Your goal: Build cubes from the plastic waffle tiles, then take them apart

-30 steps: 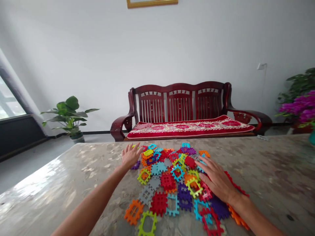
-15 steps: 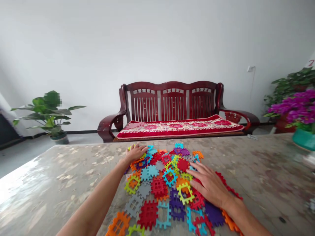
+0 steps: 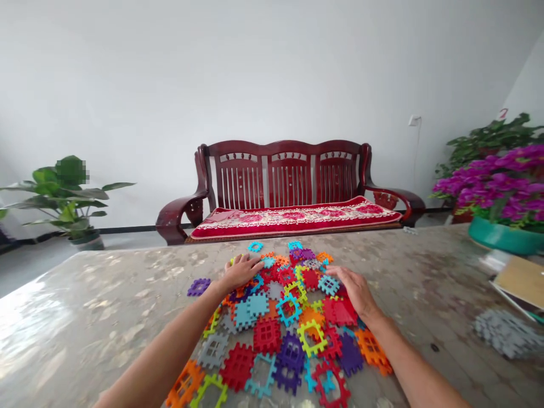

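A heap of flat, notched plastic building tiles [image 3: 280, 323] in red, orange, purple, teal, grey and lime lies on the marbled table [image 3: 106, 306]. My left hand [image 3: 240, 271] rests palm down on the far left side of the heap, fingers stretched over the tiles. My right hand [image 3: 356, 290] lies flat on the right side, fingers spread toward a teal tile [image 3: 328, 284]. A single purple tile [image 3: 199, 287] lies apart to the left, and a teal one [image 3: 255, 246] sits beyond the heap.
A red wooden bench [image 3: 289, 192] with a red cushion stands behind the table. A teal pot of purple flowers [image 3: 504, 195], a book [image 3: 521, 280] and a grey tile cluster [image 3: 508, 334] sit at the right. A potted plant [image 3: 68, 198] stands on the floor at left.
The view has swung right and both hands have drawn in toward the far middle of the heap, my right hand sliding forward. A purple tile now lies apart at the left.
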`<state>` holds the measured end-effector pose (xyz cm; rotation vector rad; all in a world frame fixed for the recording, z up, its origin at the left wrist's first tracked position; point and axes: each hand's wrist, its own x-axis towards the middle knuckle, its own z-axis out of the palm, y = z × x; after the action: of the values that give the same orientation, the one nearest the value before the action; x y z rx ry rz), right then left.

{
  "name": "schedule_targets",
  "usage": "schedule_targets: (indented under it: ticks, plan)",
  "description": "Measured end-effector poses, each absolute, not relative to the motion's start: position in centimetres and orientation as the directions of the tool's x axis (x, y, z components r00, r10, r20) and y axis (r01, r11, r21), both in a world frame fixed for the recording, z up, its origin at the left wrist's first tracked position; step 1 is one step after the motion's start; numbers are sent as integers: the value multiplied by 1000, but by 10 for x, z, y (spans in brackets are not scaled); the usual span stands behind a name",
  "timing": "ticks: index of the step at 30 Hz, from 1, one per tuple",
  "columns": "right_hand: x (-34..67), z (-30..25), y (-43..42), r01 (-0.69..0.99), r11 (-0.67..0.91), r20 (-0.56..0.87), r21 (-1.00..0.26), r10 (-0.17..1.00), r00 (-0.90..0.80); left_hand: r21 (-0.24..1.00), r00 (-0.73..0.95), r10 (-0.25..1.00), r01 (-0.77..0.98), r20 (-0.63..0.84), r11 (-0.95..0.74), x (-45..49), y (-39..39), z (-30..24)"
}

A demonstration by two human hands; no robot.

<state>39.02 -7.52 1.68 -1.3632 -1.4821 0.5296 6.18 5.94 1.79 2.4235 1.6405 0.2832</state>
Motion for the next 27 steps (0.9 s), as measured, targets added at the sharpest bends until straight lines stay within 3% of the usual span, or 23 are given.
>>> schedule_targets:
  ticks: [5,9,13,20,27]
  plan:
    - [428,10,-67,385,140,258,-912,926,274,416,383,921,828,70,-376,49,47,25]
    - [441,-1,-68,356,130,234,-926,935,268,403,169,972,888,161,-222,-4,36,23]
    - [438,-8,-67,309,151,242,-939,928,283,364,-19,988,931,153,-39,-51,17,7]
    - [433,-4,-66,266,142,227,-953,917,326,263,103,980,954,173,-146,-53,-1,-9]
    - [433,-4,-68,242,155,233,-958,913,335,353,220,948,889,229,-291,-48,-8,-10]
